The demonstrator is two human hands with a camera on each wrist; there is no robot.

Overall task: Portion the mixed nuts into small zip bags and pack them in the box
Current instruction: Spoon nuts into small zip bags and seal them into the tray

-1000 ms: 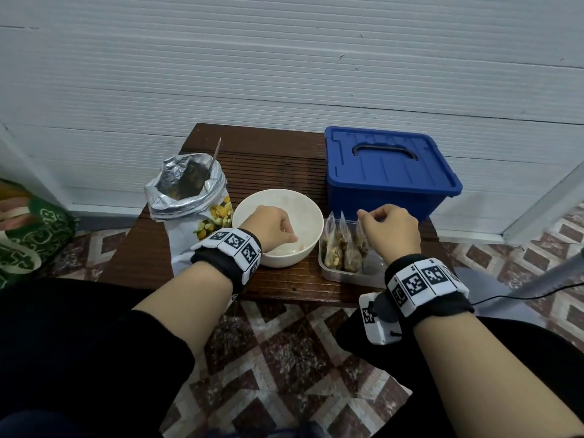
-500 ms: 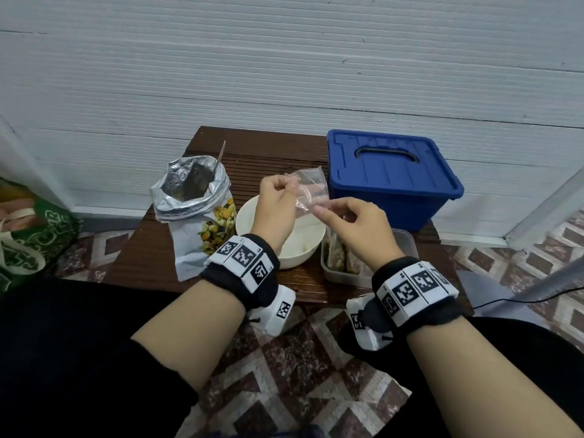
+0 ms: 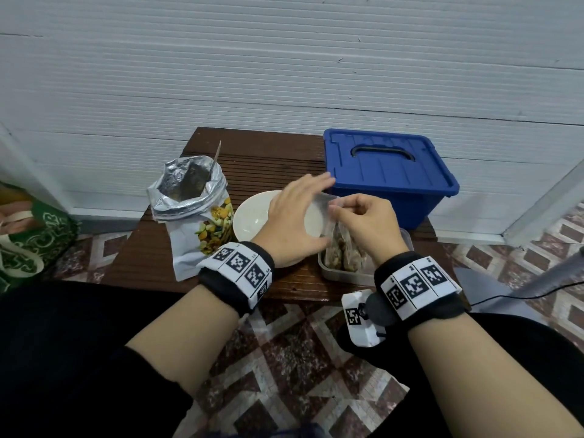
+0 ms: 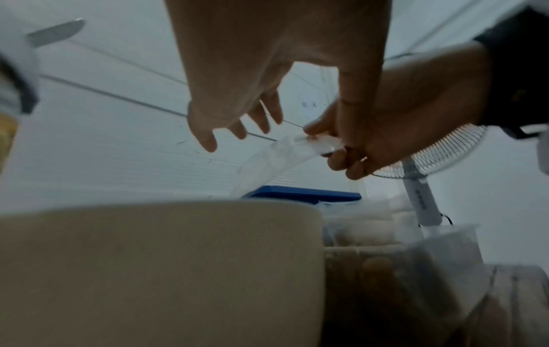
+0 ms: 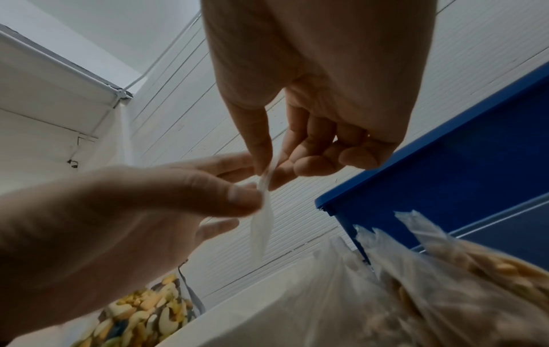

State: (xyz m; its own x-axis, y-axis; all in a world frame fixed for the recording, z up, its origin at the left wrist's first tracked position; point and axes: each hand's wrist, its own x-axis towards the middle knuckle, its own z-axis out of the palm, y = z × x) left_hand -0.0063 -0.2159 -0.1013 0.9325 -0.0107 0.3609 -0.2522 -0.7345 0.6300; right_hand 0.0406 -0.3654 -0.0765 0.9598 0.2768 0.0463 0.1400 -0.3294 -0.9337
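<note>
No readable brand on the foil nut pouch (image 3: 202, 222), just a nut photo. I've got an empty zip bag (image 5: 261, 225) up over the white bowl (image 3: 252, 216): right hand (image 3: 366, 226) pinches its top edge, left hand (image 3: 290, 222) has fingers spread beside it, thumb touching. Filled bags (image 3: 343, 248) sit in the clear tub (image 3: 341, 273), half hidden by my hands. Blue box (image 3: 388, 172) is lidded at the counter (image 3: 151, 257) back.
</note>
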